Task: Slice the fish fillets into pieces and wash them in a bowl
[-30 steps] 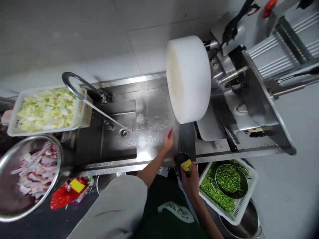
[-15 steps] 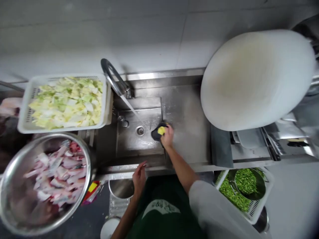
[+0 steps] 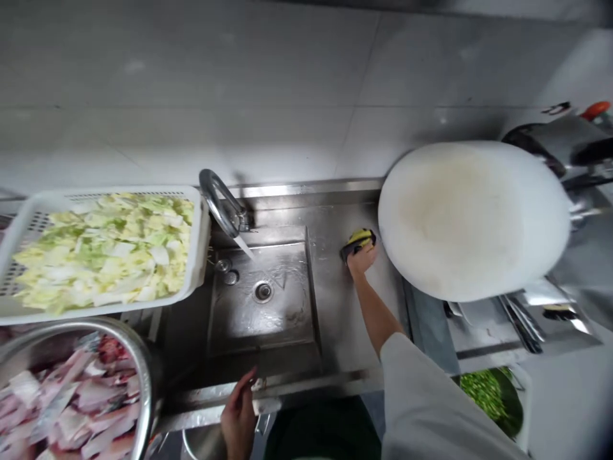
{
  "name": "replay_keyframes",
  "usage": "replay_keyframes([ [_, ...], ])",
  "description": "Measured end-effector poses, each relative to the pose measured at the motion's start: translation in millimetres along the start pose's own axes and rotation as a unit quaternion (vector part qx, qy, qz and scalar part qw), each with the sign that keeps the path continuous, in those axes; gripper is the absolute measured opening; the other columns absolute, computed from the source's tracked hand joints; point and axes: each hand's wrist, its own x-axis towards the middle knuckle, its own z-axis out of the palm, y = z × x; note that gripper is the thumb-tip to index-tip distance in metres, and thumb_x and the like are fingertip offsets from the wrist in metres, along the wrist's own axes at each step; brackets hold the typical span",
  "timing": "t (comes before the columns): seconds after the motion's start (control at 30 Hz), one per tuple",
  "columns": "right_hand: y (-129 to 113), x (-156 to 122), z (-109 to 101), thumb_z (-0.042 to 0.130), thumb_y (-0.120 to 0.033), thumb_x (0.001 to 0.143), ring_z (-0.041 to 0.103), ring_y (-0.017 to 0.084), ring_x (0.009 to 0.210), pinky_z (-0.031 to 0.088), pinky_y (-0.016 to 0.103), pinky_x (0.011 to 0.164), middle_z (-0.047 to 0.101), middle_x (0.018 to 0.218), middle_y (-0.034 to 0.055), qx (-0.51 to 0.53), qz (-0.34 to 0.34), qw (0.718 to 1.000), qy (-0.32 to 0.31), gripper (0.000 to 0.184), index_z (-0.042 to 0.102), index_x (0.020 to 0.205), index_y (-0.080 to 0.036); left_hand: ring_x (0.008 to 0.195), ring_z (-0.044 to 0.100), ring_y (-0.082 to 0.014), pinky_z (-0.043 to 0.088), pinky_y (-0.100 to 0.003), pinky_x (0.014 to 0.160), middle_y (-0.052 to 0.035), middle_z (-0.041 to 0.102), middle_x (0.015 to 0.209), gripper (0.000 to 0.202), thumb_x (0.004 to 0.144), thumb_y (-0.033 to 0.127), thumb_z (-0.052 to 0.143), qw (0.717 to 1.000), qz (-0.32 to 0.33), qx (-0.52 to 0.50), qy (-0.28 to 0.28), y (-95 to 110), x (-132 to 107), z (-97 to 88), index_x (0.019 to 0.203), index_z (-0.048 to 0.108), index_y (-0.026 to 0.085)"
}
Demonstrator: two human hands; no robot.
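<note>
My right hand (image 3: pixel 364 258) grips a yellow-and-black cleaning pad or cloth (image 3: pixel 357 240); its exact kind is unclear. The hand is over the steel drainboard (image 3: pixel 335 281), right of the sink basin (image 3: pixel 282 326) and close to the white oval chopping board (image 3: pixel 474 220). My left hand (image 3: pixel 240 414) is at the front rim of the sink, fingers loosely stretched and holding nothing. Water runs from the curved tap (image 3: pixel 221 203) into the basin, near its drain (image 3: pixel 263 292).
On the left sit a white basket (image 3: pixel 184 291) of chopped cabbage (image 3: pixel 115 249) and a steel bowl (image 3: pixel 143 383) of fish pieces (image 3: pixel 71 402). Knives (image 3: pixel 522 324) lie below the chopping board. Chopped greens (image 3: pixel 486 396) are in a container at lower right.
My right hand has carried the pad from the basin's edge to the right, across the drainboard toward the chopping board. My left hand stays near the front rim. The view has shifted upward.
</note>
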Motion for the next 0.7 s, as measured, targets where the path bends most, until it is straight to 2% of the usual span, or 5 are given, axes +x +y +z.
replay_keyframes([
  [0.1,-72.7,11.8,35.7,0.053,-0.024,0.093,0.036,0.035,0.151,0.028,0.047,0.125,0.04,0.162,0.0288,0.019,-0.104,0.992,-0.066,0.064,0.045,0.154,-0.006,0.112,0.078,-0.0376,0.061,-0.055,0.105,-0.0072,0.083,0.114,0.035,0.081,0.057,0.067,1.0,0.006,-0.025,0.013,6.9,-2.1,21.0,0.1,0.082,0.032],
  [0.23,-148.2,-37.4,49.9,0.055,-0.025,0.101,0.048,0.03,0.143,0.035,0.04,0.12,0.051,0.158,0.0205,0.03,-0.222,0.957,-0.184,0.05,0.053,0.149,-0.014,0.104,0.079,-0.0371,0.063,-0.054,0.098,-0.0144,0.082,0.108,0.043,0.08,0.061,0.071,0.997,0.011,-0.08,-0.002,33.2,8.6,51.1,0.099,0.081,0.023],
  [0.43,-212.9,-134.3,6.4,0.035,-0.049,0.115,0.071,0.029,0.116,0.048,0.034,0.1,0.075,0.125,0.0205,-0.04,-0.36,0.843,-0.398,0.054,0.068,0.137,-0.012,0.111,0.075,-0.035,0.058,-0.053,0.105,-0.0192,0.074,0.13,0.045,0.089,0.044,0.069,0.986,0.139,-0.095,-0.003,117.1,83.3,74.8,0.125,0.076,0.019],
  [0.57,-254.0,-144.3,-29.9,0.031,-0.052,0.115,0.073,0.031,0.117,0.05,0.032,0.096,0.077,0.122,0.0233,-0.065,-0.448,0.794,-0.405,0.062,0.077,0.125,-0.012,0.15,0.048,-0.0365,0.037,-0.054,0.129,-0.0191,0.054,0.158,0.07,0.082,0.03,0.075,0.955,0.292,-0.06,0.004,185.5,164.8,77.2,0.149,0.06,0.016],
  [0.7,-276.2,-132.5,-54.6,0.034,-0.052,0.114,0.075,0.031,0.11,0.051,0.031,0.091,0.079,0.111,0.0223,-0.005,-0.493,0.782,-0.382,0.061,0.08,0.112,-0.011,0.123,0.066,-0.0328,0.05,-0.049,0.115,-0.0161,0.072,0.128,0.062,0.078,0.029,0.08,0.95,0.304,0.008,-0.071,214.6,223.2,72.1,0.135,0.064,0.012],
])
